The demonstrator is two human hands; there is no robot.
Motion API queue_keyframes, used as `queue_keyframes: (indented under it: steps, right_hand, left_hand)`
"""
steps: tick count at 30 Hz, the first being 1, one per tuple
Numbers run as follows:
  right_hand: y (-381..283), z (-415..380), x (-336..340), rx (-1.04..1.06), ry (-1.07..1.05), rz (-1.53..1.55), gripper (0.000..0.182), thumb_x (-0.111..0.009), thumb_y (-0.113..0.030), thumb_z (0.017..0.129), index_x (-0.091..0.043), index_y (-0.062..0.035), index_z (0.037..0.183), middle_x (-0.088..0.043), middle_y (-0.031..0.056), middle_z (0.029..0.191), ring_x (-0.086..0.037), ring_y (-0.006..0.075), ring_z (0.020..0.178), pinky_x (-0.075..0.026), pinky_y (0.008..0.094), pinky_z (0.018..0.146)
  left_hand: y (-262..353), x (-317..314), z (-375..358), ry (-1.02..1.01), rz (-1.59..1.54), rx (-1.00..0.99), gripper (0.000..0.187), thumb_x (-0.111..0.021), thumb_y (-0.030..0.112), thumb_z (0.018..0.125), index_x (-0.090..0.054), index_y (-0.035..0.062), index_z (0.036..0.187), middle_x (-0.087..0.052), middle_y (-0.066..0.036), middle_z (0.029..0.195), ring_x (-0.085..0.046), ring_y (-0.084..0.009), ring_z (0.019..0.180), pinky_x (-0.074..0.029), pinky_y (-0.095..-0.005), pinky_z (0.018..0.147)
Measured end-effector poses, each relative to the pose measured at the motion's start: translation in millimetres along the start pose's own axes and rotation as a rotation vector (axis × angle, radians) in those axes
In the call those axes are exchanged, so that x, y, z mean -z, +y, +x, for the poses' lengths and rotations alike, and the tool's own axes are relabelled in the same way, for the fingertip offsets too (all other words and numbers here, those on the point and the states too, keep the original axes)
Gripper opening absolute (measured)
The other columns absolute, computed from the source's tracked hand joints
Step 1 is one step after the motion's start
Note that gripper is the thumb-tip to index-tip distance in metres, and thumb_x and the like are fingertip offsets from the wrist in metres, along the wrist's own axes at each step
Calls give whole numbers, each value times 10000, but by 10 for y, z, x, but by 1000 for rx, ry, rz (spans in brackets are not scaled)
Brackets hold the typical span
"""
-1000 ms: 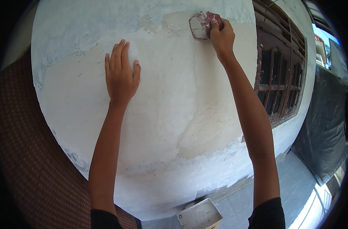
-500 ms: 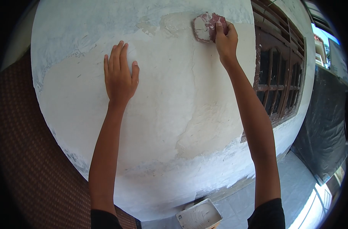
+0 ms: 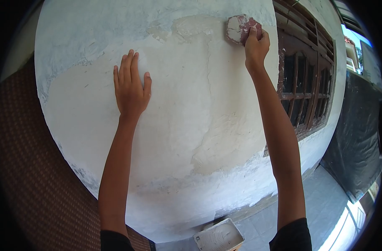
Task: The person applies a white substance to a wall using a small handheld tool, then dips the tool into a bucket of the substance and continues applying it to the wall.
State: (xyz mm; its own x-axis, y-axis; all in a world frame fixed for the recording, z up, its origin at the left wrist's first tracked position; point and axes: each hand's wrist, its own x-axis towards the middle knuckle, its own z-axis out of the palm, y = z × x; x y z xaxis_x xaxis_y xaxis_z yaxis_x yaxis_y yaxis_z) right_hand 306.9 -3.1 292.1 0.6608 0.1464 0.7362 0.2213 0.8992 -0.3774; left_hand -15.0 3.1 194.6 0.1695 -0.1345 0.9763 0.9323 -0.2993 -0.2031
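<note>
Against the patchy white wall (image 3: 170,113), my left hand (image 3: 132,88) lies flat with its fingers stretched out and the thumb apart. It holds nothing. My right hand (image 3: 257,49) is up near the wall's right edge, fingers closed around a reddish, angular flat pad (image 3: 240,29) smeared with pale putty. The thumb presses on the face of the pad, whose exact kind I cannot make out. Its far side, towards the wall, is hidden. Between my arms, a thin crack and a rough beige patch run down the wall.
A brown wooden window (image 3: 304,79) with dark panes is set in the wall at right. Below, a tray of whitish paste (image 3: 219,236) stands on the grey floor (image 3: 258,221). A brown woven surface (image 3: 28,159) borders the left; a dark sheet (image 3: 352,134) hangs at far right.
My right hand has moved a little to the right with the reddish pad, closer to the window. My left hand stays spread on the wall, slightly lower in view.
</note>
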Motion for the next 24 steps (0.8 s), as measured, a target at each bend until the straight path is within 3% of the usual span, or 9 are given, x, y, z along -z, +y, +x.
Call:
queue_keyframes:
  steps: [2,4,6,8,12,17,20,22,24]
  right_hand:
    - [94,-32,-27,244,-205,-166,350,-574,-222,981,-583,42,1211,-670,143,1000,-651,221,879,-528,366,806]
    - [57,-16,2,179,-136,-405,341,-574,-215,978,-584,33,1211,-680,155,1031,-664,244,928,-527,367,835]
    - [4,117,33,-115,34,-174,332,-567,-210,979,-586,32,1206,-681,166,1059,-662,263,993,-510,365,884]
    - [30,168,-18,-94,112,-92,326,-565,-213,981,-589,28,1199,-676,168,1070,-654,260,1008,-499,362,903]
    - [-83,-48,-160,229,-177,-233,355,-560,-225,986,-577,44,1216,-690,169,1071,-653,292,1038,-476,383,945]
    - [-93,193,-32,-28,157,-184,310,-557,-182,986,-553,36,1206,-691,157,1023,-677,292,957,-494,384,895]
    - [-136,133,-73,40,52,6,318,-563,-195,984,-559,41,1198,-685,172,1037,-670,282,969,-495,375,899]
    - [-121,84,-110,197,-153,-240,324,-563,-213,987,-572,41,1187,-678,186,1067,-656,282,1031,-496,377,910]
    - [-112,135,-157,66,-39,-330,331,-565,-218,986,-575,42,1191,-678,196,1079,-658,292,1030,-491,385,917]
  left_hand:
    - [14,-7,-8,-3,5,-5,570,-524,175,956,-362,88,1495,-381,-75,1551,-325,-279,1451,-215,-507,1204]
    - [20,0,-34,-15,9,-1,572,-516,178,959,-354,87,1500,-371,-77,1559,-313,-280,1459,-203,-508,1207]
    - [56,0,-72,-22,5,13,573,-514,178,960,-351,85,1502,-366,-77,1563,-307,-279,1462,-198,-508,1208]
    - [60,7,-70,-27,1,26,574,-511,179,961,-348,83,1503,-360,-76,1567,-300,-279,1466,-194,-508,1210]
    - [61,2,-79,-34,6,13,575,-504,179,965,-340,79,1507,-351,-78,1572,-289,-278,1473,-186,-502,1213]
    - [82,15,-97,-50,17,22,579,-503,175,965,-333,74,1509,-347,-82,1575,-280,-278,1476,-182,-499,1215]
    - [99,9,-100,-52,11,31,583,-504,171,963,-329,72,1511,-343,-84,1577,-274,-278,1479,-180,-501,1215]
    - [84,8,-105,-45,18,15,592,-507,170,961,-322,73,1514,-337,-84,1580,-273,-280,1478,-180,-501,1215]
    - [103,10,-138,-54,12,20,596,-510,173,960,-320,73,1515,-338,-84,1579,-273,-281,1478,-180,-501,1215]
